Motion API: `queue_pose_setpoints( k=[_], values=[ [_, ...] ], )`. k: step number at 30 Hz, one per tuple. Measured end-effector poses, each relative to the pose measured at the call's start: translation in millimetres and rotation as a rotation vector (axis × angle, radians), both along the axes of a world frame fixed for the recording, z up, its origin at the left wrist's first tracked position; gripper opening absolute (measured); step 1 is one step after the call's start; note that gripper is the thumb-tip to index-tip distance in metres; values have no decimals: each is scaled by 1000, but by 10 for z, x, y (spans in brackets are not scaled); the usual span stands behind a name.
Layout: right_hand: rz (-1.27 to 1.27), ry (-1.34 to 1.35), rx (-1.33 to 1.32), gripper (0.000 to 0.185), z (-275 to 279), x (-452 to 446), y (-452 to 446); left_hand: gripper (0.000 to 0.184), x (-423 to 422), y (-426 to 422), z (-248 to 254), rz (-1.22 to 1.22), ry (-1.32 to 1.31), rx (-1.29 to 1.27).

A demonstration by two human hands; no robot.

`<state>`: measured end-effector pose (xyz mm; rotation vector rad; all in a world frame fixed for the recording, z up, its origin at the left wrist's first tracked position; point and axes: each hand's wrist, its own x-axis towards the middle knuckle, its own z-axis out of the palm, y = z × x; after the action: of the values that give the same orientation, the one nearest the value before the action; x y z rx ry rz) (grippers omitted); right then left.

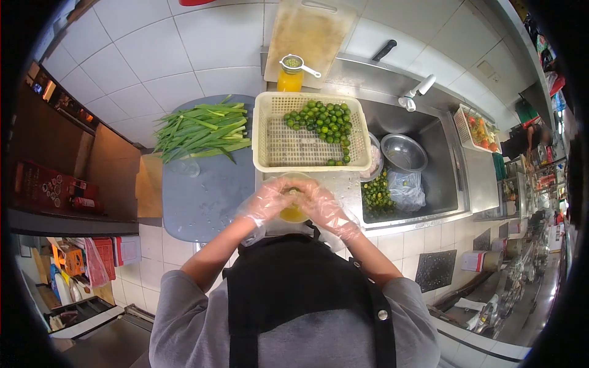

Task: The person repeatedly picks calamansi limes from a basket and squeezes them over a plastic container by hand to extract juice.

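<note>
Both of my hands wear clear plastic gloves and meet over a container of yellow juice (293,214) at the counter's front edge. The fingers of my left hand (268,197) are closed in a pinch at a small calamansi (294,191). My right hand (323,207) pinches at the same fruit from the other side; the fingers partly hide it. Just beyond my hands stands a cream plastic basket (264,161), with a heap of whole green calamansi (331,122) mostly on its right side.
Green leafy stalks (205,129) and a clear glass (191,167) rest on the grey board (196,208). Behind the basket stands a jar of orange juice (289,81) topped by a strainer (293,62). The sink (438,184) at right holds a metal bowl (404,153), squeezed calamansi halves (377,195) and a plastic bag (406,191).
</note>
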<state>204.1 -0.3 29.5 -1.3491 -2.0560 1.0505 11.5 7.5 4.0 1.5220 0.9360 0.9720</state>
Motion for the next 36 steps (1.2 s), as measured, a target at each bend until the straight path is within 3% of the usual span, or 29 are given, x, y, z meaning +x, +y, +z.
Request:
queue_pose_setpoints(
  k=[2,3,5,9,11,14,17,19,20,21,22,23,24,26,30,32,33,35,36],
  values=[
    [89,-69,98,36,38,6,-17,30,-106,59,15,-84,354,-146],
    [121,-33,118,34,-13,25,-9,30,-128,65,-32,-85,353,-147],
    [153,4,141,33,38,39,20,32,-150,102,-149,-88,111,-257],
    [163,-54,10,32,151,48,21,32,-135,19,-231,-21,44,-172],
    [139,-67,9,31,130,19,0,30,-72,-73,-115,18,-26,-277],
    [111,163,76,29,-76,-1,10,26,-29,-128,-43,74,182,-88],
    [77,-4,20,28,-391,43,73,27,-7,-154,-173,90,177,-106],
    [197,-293,322,22,-457,62,90,25,-3,-161,-172,92,259,-12],
    [196,-294,323,22,-447,61,85,24,7,-149,-128,95,339,88],
    [122,-50,130,21,-436,53,79,24,26,-148,-79,94,339,90],
    [47,193,-63,20,-410,33,70,24,60,-155,50,137,171,-91],
    [47,194,-63,20,-396,11,61,24,78,-150,120,178,2,-269],
    [7,225,-78,19,-386,-16,45,24,62,-110,8,178,2,-268],
    [-30,256,-93,20,-407,-35,40,23,19,-14,-227,108,254,70],
    [46,113,202,19,-596,-20,95,22,-7,-15,-114,56,378,88],
    [69,78,275,18,-594,-8,113,25,33,-15,-130,157,506,352],
    [85,74,249,17,-588,17,121,25,29,-20,-135,155,506,353],
    [100,71,220,17,-539,20,140,23,18,-50,51,109,264,227],
    [101,-43,244,14,-514,11,169,23,1,-33,87,109,266,228]
  ],
)
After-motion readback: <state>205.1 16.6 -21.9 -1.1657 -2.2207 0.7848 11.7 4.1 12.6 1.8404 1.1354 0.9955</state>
